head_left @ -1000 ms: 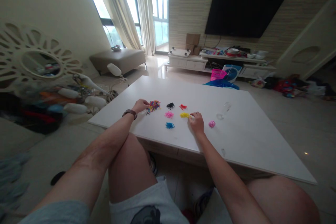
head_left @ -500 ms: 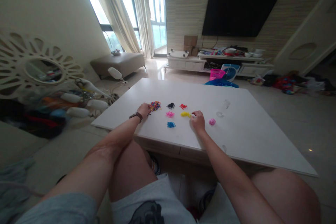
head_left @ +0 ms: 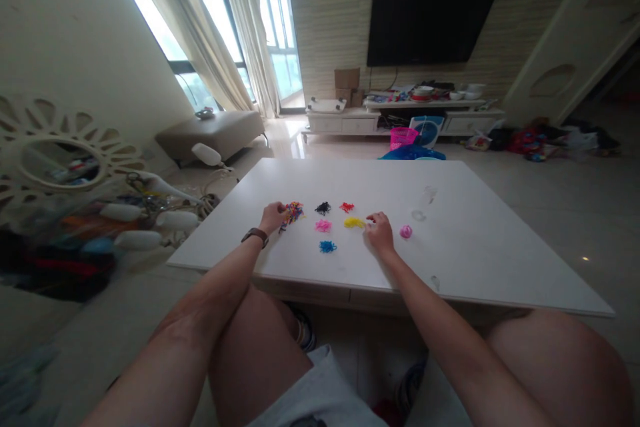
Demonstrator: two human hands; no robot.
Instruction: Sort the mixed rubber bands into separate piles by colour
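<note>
Small piles of coloured bits lie on a white table (head_left: pixel 465 260): a mixed pile (head_left: pixel 293 211), black (head_left: pixel 323 207), red (head_left: pixel 347 207), pink (head_left: pixel 323 225), yellow (head_left: pixel 353 222), blue (head_left: pixel 327 247) and a magenta one (head_left: pixel 405 231). My left hand (head_left: pixel 273 217), a watch on its wrist, rests with fingers curled at the mixed pile's left edge. My right hand (head_left: pixel 379 233) lies just right of the yellow pile, fingers bent and pinched together; what they hold is too small to make out.
Two clear smudges or small clear pieces (head_left: pixel 419 215) lie right of the piles. Beyond the table stand a TV console (head_left: pixel 350 121), a pink basket (head_left: pixel 403 137) and a grey bench (head_left: pixel 213 133). Clutter and a white cut-out frame (head_left: pixel 65 160) sit on the left.
The view has shifted and tilted up a little. My left hand stays at the mixed pile; my right hand has drawn slightly back from the yellow pile.
</note>
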